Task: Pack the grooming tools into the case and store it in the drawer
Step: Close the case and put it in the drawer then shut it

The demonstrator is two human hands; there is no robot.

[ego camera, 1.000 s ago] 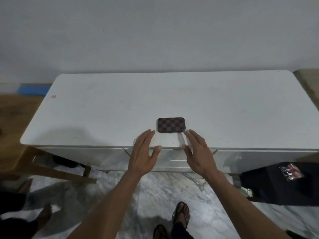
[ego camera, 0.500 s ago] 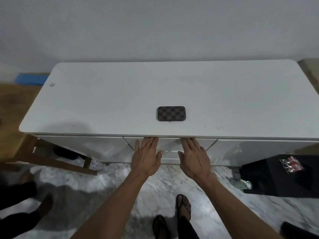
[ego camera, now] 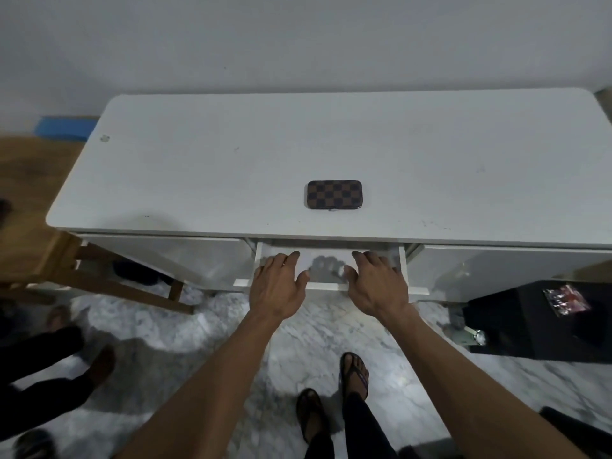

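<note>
Case (ego camera: 332,194) shut near cabinet (ego camera: 198,167) front edge, hands (left (ego camera: 278,286), right (ego camera: 376,286)) gripping part-open drawer (ego camera: 326,286) front

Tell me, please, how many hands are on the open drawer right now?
2. The left hand grips the left part of the white pulled-out drawer, the right hand its right part. The brown checkered case lies untouched on the white cabinet top.
</note>
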